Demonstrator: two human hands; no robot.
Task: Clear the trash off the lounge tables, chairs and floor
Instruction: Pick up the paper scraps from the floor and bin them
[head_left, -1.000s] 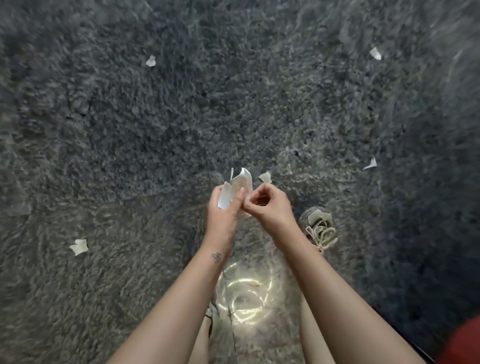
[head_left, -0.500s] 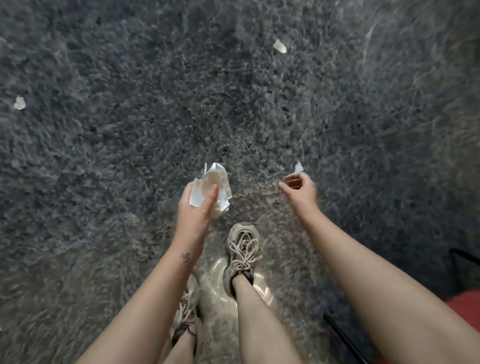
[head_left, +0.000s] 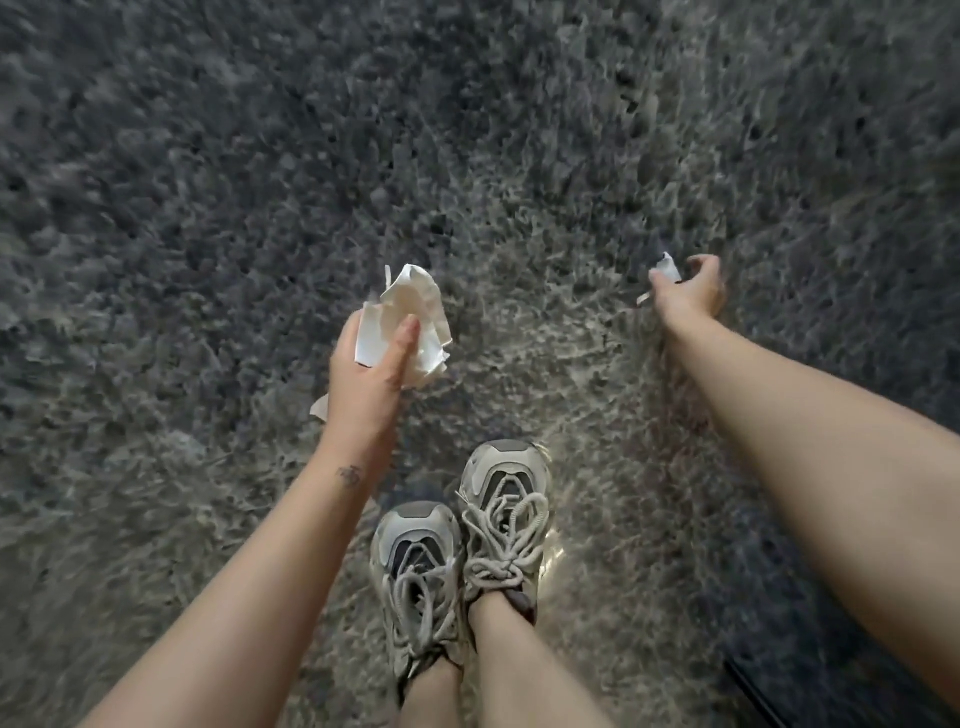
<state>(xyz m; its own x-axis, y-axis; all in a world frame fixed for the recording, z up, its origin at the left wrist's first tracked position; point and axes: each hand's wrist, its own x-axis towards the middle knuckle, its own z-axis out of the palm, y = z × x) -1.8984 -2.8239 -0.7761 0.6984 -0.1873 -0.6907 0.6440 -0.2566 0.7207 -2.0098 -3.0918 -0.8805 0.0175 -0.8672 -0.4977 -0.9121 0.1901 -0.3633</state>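
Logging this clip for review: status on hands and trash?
Left hand holds crumpled paper wad. Right hand pinches small paper scrap at carpet. Nothing blocking.

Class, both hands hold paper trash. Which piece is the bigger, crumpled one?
The white wad gripped in the left hand; the right hand pinches only a small scrap.

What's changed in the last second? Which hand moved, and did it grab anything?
The right hand left the crumpled paper wad it was touching, swung out to the right and now pinches a small paper scrap. The left hand still grips the wad.
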